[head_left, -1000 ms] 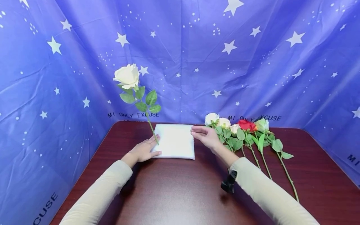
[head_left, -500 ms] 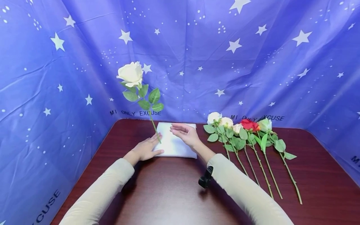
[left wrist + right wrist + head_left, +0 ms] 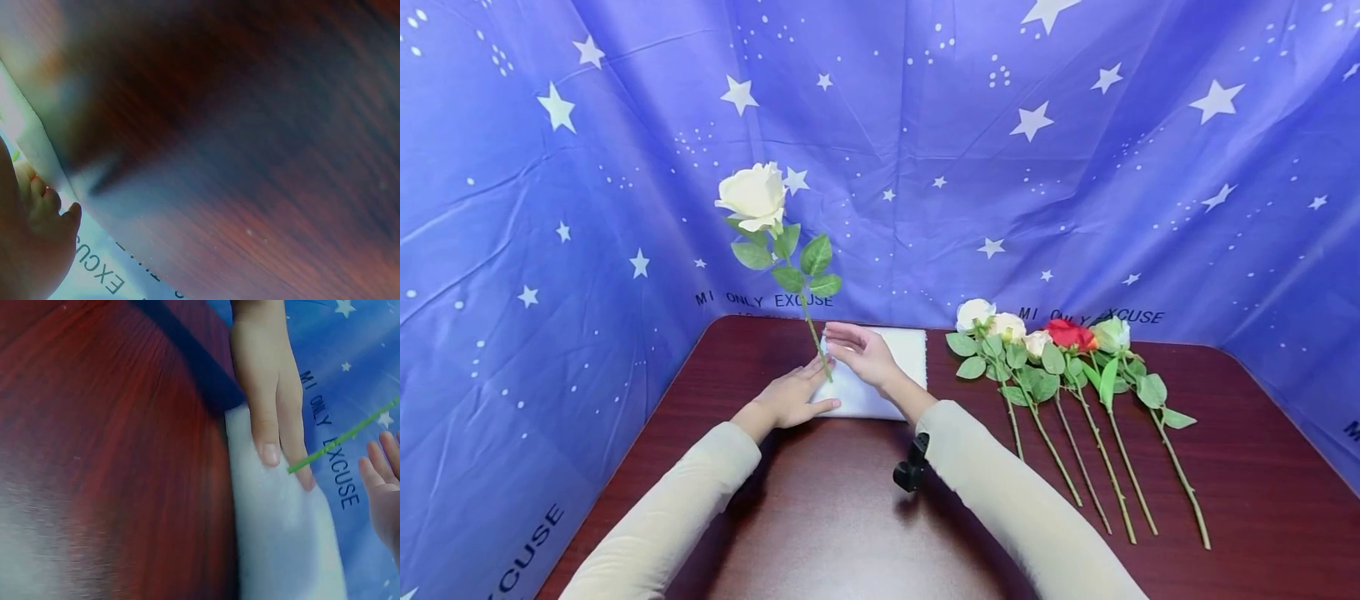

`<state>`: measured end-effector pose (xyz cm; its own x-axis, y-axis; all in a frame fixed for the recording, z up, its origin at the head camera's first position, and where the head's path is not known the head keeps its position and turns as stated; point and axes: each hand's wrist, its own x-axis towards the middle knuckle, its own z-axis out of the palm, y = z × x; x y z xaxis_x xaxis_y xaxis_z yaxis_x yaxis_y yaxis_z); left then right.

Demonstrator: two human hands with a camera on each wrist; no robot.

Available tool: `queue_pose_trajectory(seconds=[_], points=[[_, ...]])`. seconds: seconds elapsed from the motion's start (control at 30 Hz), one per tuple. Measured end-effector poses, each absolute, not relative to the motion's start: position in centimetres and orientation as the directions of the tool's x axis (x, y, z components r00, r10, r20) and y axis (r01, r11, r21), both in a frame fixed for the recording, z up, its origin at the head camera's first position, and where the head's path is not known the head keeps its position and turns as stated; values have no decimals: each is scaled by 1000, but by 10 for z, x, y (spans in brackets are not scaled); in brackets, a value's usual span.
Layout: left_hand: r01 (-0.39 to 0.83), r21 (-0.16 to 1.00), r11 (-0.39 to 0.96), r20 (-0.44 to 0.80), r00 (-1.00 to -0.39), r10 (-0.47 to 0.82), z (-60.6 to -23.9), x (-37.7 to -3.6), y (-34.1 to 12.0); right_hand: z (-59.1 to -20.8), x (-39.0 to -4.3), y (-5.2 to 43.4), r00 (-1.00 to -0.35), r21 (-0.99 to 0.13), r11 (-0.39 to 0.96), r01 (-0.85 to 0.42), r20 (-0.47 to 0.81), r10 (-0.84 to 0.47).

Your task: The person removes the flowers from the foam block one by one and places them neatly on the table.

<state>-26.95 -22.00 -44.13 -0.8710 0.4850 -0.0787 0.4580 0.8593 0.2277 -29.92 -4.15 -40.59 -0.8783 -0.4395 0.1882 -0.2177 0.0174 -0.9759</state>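
A white rose point(image 3: 752, 196) stands with its stem's lower end in a flat white foam block point(image 3: 857, 402), leaning left. My left hand point(image 3: 787, 398) rests on the block's left edge, fingers straight, thumb along the front. In the right wrist view the green stem point(image 3: 344, 439) meets the foam beside that hand's fingers. My right hand point(image 3: 867, 357) is above the block just right of the stem, fingers extended and holding nothing; in the right wrist view its fingers are apart from the stem. The left wrist view shows only part of the left hand point(image 3: 44, 234) at the lower left.
Several cut flowers lie side by side on the dark red table point(image 3: 850, 517) at the right, including a white rose point(image 3: 975, 315), a red flower point(image 3: 1070, 334) and a pale green one point(image 3: 1111, 334). A blue star-patterned curtain point(image 3: 887, 150) hangs behind and beside the table.
My right hand has moved left across the foam block, from its right edge to near the rose stem. The left hand stays on the block, and the rose still stands there.
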Motion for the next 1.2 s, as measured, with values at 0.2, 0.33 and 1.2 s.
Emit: queue_pose_trajectory(seconds=[0.2,0.33,1.2], points=[[458,211,863,-70,-874,481,-443,-271,-218,-396,-299,-54,-828,-963,56,-265,197,-526],[464,201,863,-65,-872,484,-441,-272,-218,-394,-296,-58,-865,-960,75,-269,207,-458],[441,209,873,-101,-878,467,-443,-272,-220,-407,-290,-47,-953,-973,25,-230,220,-209]])
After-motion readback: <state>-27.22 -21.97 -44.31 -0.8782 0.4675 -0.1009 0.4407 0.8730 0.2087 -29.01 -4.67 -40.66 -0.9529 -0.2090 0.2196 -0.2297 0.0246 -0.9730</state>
